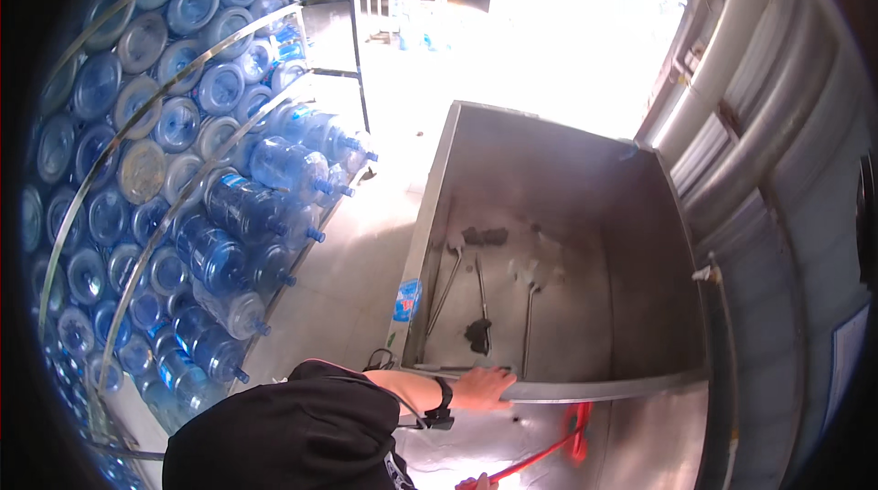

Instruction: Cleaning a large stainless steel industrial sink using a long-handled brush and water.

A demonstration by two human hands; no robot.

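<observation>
In front of me stands a deep stainless steel tank (572, 392). My left hand (485, 388), with a black band around the wrist, is closed over its near rim. Below the rim, at the lower edge of the view, my right hand (477, 484) is only partly seen, closed on a long red stick (535, 461). The stick's far end, a blurred red part (579, 431), lies over the lower metal surface. Inside the tank are several thin metal rods (530, 330), a dark rag (477, 335) and another dark lump (485, 236).
Large blue water bottles (219, 88) are stacked high at the left behind curved metal bars (197, 60). More bottles (265, 202) lie with necks toward the aisle. Thick pipes (732, 51) run along the right wall. Strong glare washes out the far floor.
</observation>
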